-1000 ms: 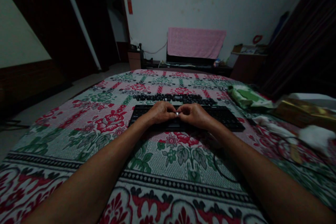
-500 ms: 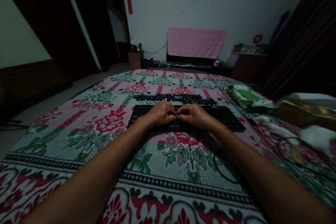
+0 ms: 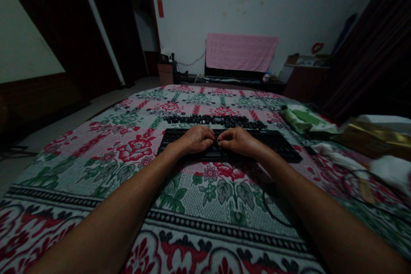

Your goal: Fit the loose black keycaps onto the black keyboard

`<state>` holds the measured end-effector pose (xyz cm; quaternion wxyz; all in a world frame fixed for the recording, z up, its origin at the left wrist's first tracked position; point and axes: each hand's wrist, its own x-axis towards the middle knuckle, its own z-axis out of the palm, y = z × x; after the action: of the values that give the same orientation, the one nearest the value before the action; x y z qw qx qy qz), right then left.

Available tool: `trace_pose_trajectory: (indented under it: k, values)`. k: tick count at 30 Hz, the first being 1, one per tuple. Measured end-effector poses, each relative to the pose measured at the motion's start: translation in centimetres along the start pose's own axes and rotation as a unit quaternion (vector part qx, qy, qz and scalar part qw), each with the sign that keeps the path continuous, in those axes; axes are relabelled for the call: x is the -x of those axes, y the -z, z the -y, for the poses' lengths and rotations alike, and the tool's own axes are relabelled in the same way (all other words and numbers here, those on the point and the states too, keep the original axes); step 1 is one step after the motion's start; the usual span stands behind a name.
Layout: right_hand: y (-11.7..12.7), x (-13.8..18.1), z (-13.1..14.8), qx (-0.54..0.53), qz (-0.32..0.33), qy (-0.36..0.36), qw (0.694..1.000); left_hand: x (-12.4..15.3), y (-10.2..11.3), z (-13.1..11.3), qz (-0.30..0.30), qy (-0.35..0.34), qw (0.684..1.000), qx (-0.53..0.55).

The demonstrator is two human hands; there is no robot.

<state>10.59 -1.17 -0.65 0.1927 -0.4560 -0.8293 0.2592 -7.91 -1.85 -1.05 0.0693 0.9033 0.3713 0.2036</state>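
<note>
A black keyboard (image 3: 278, 142) lies flat on a floral bedspread (image 3: 128, 150). Both my hands rest on its middle, knuckles up and fingers curled. My left hand (image 3: 194, 139) and my right hand (image 3: 238, 140) bring their fingertips together in a pinch over the keys. Whatever is between the fingertips is too small and dark to make out. Just beyond the keyboard, a row of loose black keycaps (image 3: 212, 119) lies on the cloth.
A green packet (image 3: 303, 120), a gold box (image 3: 369, 137) and something white (image 3: 388, 170) lie on the bed to the right. A dark cable (image 3: 269, 207) loops near my right forearm. A pink cloth (image 3: 240, 51) hangs at the far wall.
A small pale glint showed between my fingertips a second ago; it is no longer visible. Both hands have sunk slightly onto the keys, otherwise staying in place.
</note>
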Motion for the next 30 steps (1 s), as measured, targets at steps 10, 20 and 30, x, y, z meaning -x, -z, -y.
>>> trace_pose_trajectory:
  k: [10,20,30]
  values:
    - [0.2,0.0,0.9,-0.026,0.010,-0.055,0.998,0.0,0.2,-0.2,0.007,-0.005,1.000,0.007]
    - [0.0,-0.2,1.2,-0.012,0.010,-0.072,0.997,-0.2,0.2,-0.5,-0.003,0.002,1.000,0.005]
    - [-0.1,-0.4,0.7,-0.038,0.013,-0.073,0.997,-0.2,0.0,-0.6,-0.013,0.050,0.998,0.035]
